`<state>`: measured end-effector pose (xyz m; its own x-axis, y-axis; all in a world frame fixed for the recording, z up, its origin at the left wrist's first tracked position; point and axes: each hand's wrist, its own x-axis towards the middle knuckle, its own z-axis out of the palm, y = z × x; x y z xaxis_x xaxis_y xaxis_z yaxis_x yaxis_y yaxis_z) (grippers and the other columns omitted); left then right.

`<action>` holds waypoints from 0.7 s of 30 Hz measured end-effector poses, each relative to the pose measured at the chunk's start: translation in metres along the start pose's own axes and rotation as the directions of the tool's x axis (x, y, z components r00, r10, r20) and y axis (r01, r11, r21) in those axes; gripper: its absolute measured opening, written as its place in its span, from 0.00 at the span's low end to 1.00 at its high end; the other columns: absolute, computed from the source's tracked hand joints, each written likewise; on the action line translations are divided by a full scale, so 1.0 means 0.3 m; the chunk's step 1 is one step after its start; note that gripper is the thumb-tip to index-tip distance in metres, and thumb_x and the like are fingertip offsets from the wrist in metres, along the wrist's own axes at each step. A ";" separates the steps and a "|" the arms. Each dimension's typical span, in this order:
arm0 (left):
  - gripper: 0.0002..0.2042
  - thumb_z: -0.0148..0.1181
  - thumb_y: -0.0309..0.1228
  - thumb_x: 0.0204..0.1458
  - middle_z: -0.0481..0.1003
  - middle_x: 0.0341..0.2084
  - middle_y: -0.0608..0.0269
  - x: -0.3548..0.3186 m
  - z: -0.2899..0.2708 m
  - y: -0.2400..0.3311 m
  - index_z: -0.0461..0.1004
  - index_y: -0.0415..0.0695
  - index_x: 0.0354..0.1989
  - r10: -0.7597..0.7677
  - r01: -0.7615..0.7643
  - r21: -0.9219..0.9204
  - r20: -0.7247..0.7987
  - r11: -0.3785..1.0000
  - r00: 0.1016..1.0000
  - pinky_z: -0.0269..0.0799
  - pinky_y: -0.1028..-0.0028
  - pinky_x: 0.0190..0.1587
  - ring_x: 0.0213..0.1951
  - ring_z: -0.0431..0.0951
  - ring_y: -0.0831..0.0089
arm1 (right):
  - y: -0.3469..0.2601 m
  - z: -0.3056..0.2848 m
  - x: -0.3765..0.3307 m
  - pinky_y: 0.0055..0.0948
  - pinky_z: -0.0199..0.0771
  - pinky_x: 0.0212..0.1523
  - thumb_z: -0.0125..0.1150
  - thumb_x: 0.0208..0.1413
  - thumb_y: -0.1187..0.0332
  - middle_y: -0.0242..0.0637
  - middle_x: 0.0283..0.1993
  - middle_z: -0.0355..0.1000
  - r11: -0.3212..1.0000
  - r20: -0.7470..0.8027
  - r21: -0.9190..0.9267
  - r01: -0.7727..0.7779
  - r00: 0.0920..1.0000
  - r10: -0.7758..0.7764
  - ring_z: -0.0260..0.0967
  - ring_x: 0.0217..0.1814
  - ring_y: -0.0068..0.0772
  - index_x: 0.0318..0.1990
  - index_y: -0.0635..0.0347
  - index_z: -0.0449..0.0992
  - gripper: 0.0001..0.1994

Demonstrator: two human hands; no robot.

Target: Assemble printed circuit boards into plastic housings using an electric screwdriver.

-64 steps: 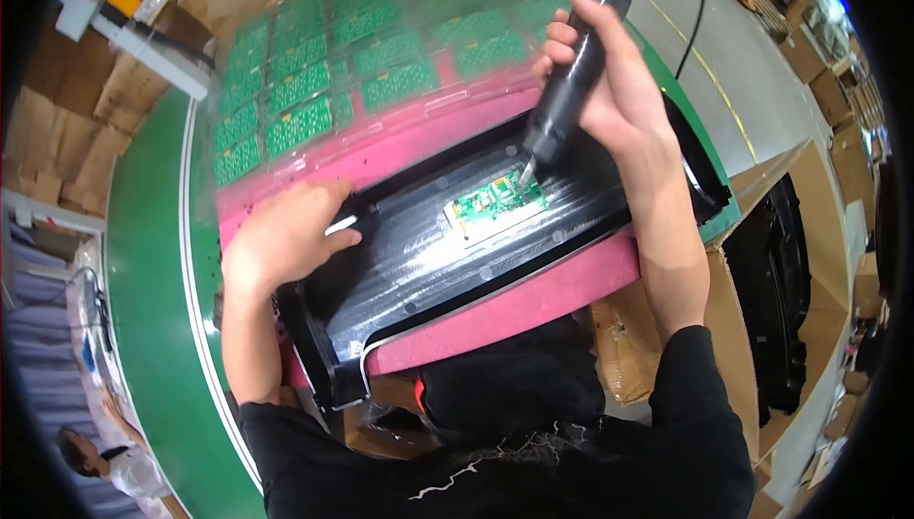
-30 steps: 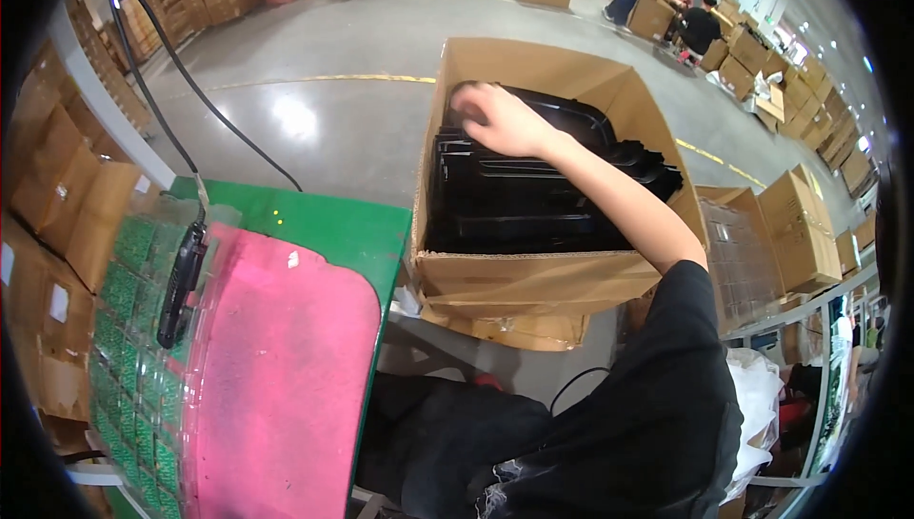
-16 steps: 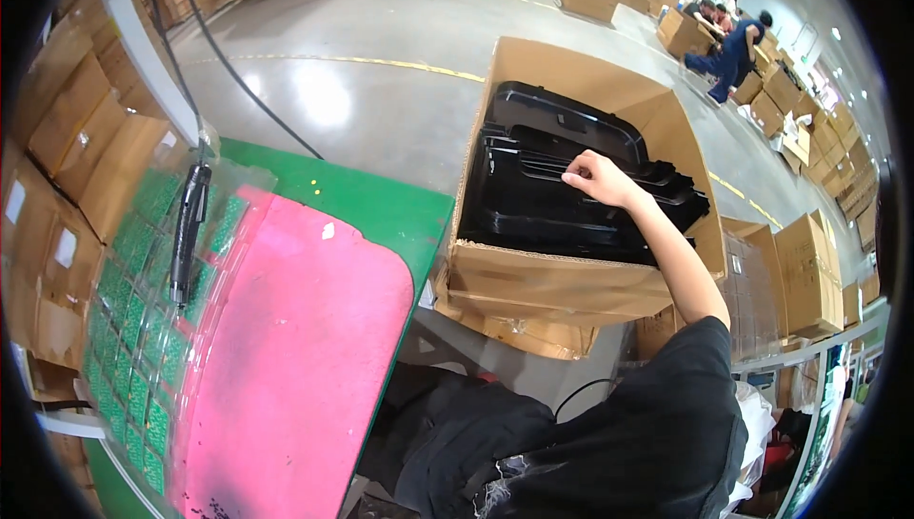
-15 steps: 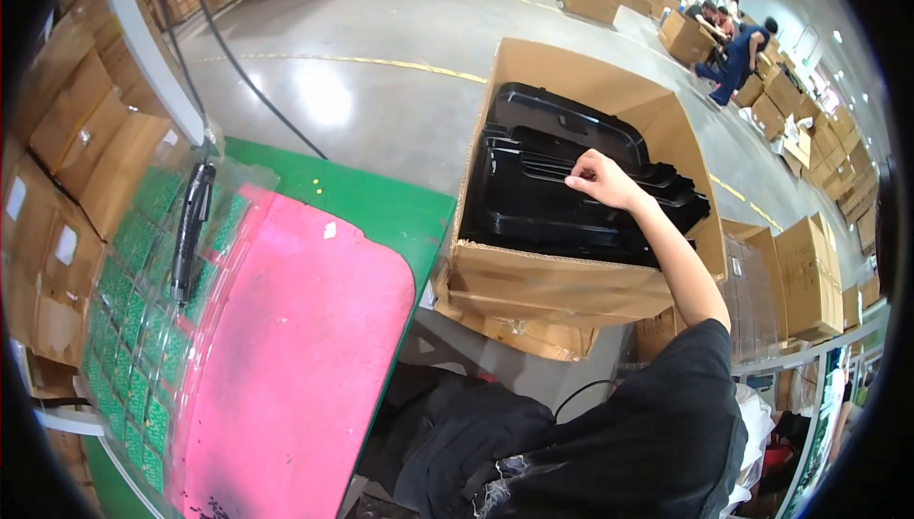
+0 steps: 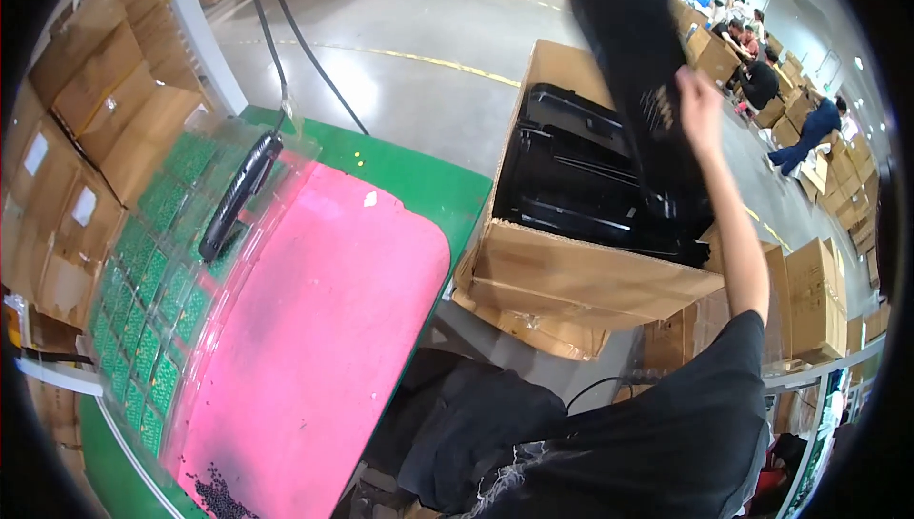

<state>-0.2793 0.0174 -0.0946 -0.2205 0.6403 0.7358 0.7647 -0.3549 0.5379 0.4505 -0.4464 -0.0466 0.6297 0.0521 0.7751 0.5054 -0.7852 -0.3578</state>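
Now | right hand [image 5: 700, 100] fingers grip black panel [image 5: 636, 52] above cardboard box [image 5: 581, 281] | left hand unseen

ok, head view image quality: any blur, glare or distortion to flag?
Head view: heavy fisheye, with a black vignette at the rim and straight edges bowed. The black panel lifted by the right hand is motion-smeared. Overhead light glares off the grey floor and the clear tray. The pink mat is sharp.

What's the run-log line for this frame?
right hand: lifting black panel above cardboard box | left hand: out of view | electric screwdriver: lying on tray
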 end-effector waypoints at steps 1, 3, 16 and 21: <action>0.12 0.50 0.36 0.59 0.72 0.42 0.45 -0.004 0.012 0.007 0.76 0.41 0.37 0.244 -0.253 0.117 0.085 0.960 0.966 0.69 0.59 0.47 0.47 0.71 0.52 | -0.027 -0.034 0.099 0.37 0.69 0.44 0.50 0.62 0.57 0.51 0.37 0.76 0.996 -0.086 -0.055 -0.071 0.994 0.066 0.74 0.40 0.44 0.41 0.69 0.75 0.19; 0.19 0.44 0.46 0.62 0.72 0.42 0.46 -0.021 0.067 0.064 0.74 0.42 0.39 0.113 -0.138 0.100 0.225 0.985 0.968 0.67 0.58 0.49 0.48 0.71 0.54 | -0.072 -0.074 0.242 0.38 0.68 0.44 0.50 0.61 0.51 0.52 0.34 0.75 1.000 -0.235 0.007 -0.021 0.972 0.022 0.73 0.40 0.43 0.41 0.74 0.72 0.26; 0.15 0.49 0.34 0.51 0.60 0.40 0.61 -0.036 0.316 0.487 0.61 0.39 0.44 0.384 0.246 -0.580 0.745 0.777 0.545 0.53 0.71 0.51 0.43 0.58 0.70 | -0.953 0.095 -0.354 0.32 0.84 0.32 0.57 0.56 0.68 0.46 0.40 0.74 0.361 0.918 0.397 -0.844 0.367 -0.151 0.77 0.36 0.36 0.46 0.72 0.66 0.16; 0.18 0.54 0.30 0.52 0.62 0.45 0.51 -0.006 0.444 0.526 0.60 0.38 0.50 0.535 -0.052 -0.545 0.792 0.837 0.293 0.58 0.64 0.57 0.52 0.62 0.59 | -0.963 0.179 -0.465 0.33 0.82 0.28 0.59 0.57 0.55 0.48 0.33 0.75 0.579 0.969 -0.076 -0.812 -0.197 -0.149 0.76 0.26 0.33 0.40 0.76 0.70 0.23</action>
<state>-0.0775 0.0511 -0.0659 0.8240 0.5380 0.1776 0.3212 -0.7019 0.6358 0.2482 -0.1937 -0.0793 0.3725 0.7043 -0.6043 -0.2640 -0.5438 -0.7966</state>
